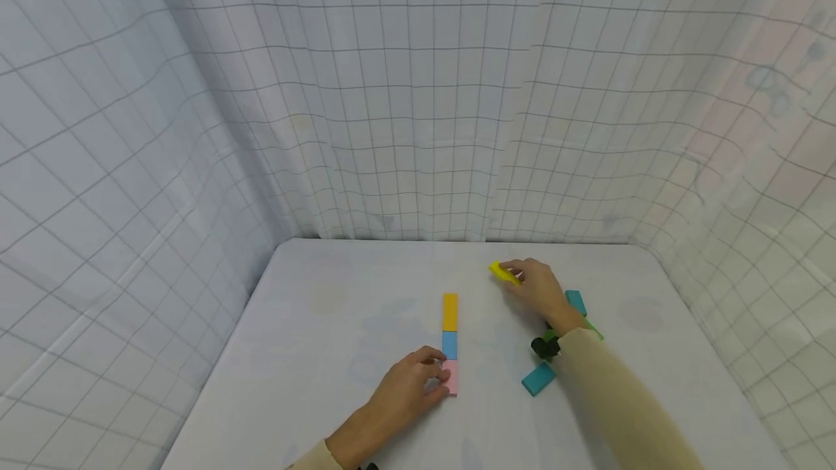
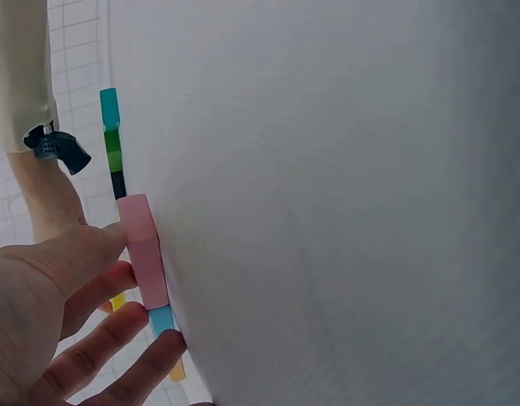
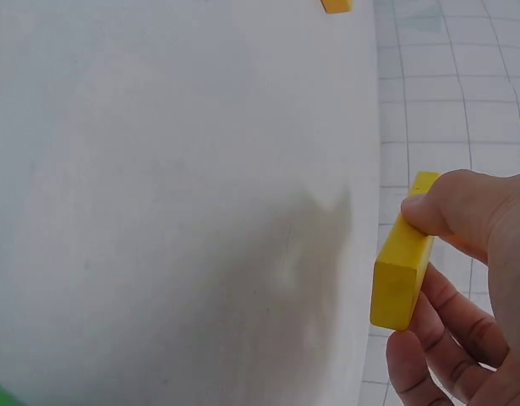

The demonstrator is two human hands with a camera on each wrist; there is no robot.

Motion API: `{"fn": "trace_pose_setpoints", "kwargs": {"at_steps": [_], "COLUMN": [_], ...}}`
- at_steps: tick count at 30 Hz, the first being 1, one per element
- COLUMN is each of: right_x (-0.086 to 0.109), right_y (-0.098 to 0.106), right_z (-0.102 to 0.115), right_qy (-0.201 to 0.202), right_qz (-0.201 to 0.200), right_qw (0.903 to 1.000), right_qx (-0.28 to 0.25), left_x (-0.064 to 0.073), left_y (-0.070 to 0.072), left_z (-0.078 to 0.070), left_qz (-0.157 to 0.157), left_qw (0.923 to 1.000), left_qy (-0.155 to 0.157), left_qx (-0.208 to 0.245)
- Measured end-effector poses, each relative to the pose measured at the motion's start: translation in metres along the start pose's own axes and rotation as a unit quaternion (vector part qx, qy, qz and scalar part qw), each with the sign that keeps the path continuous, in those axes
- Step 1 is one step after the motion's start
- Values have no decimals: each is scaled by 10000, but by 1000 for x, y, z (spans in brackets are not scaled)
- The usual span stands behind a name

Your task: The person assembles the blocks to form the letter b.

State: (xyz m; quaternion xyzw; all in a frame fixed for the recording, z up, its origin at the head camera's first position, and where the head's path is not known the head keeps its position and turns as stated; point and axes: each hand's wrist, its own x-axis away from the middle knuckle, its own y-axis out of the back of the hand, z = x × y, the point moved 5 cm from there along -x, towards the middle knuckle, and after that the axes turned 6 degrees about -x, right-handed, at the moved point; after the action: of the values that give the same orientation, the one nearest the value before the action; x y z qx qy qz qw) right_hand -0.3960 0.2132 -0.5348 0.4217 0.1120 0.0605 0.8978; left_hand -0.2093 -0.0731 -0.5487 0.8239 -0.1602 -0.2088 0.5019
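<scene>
We pinch a smooth yellow rectangular block in our right hand, the thumb lying across one long face and the bent fingers set against the other side; seen from the head, the block's free end juts out to the left of the fingertips. Our left hand lies beside a smooth pink rectangular block, its fingers spread and slightly bent, with the thumb and forefinger touching the block's left side; we cannot tell how firmly they press. Another of its fingers reaches along toward the short light-blue block, which sits end to end with the pink one, and a long orange-yellow block carries the straight row farther from us over the white table. The yellow block is to the right of this row and beyond its far end, well apart from the left hand. Near our right forearm lie a near teal block, a far teal block and, between them, a green block mostly hidden by the arm.
</scene>
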Motion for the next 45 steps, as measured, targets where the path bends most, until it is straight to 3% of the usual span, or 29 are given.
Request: {"fn": "trace_pose_setpoints", "kwargs": {"at_steps": [17, 28, 34, 45], "right_x": [-14, -23, -26, -30], "right_y": [-30, -49, -60, -67], "right_z": [40, 53, 53, 59], "right_qy": [44, 119, 20, -116], "right_qz": [135, 203, 314, 219], "right_qw": [9999, 9997, 9993, 9996], "right_qx": [75, -11, 190, 165], "left_x": [0, -1, -2, -5], "left_y": [2, 1, 0, -1], "left_z": [0, -1, -2, 0], "left_qz": [-43, 71, 205, 318], "left_qw": [10000, 10000, 9997, 9993], "left_qy": [-30, 43, 135, 173], "left_qx": [-66, -50, -65, -127]}}
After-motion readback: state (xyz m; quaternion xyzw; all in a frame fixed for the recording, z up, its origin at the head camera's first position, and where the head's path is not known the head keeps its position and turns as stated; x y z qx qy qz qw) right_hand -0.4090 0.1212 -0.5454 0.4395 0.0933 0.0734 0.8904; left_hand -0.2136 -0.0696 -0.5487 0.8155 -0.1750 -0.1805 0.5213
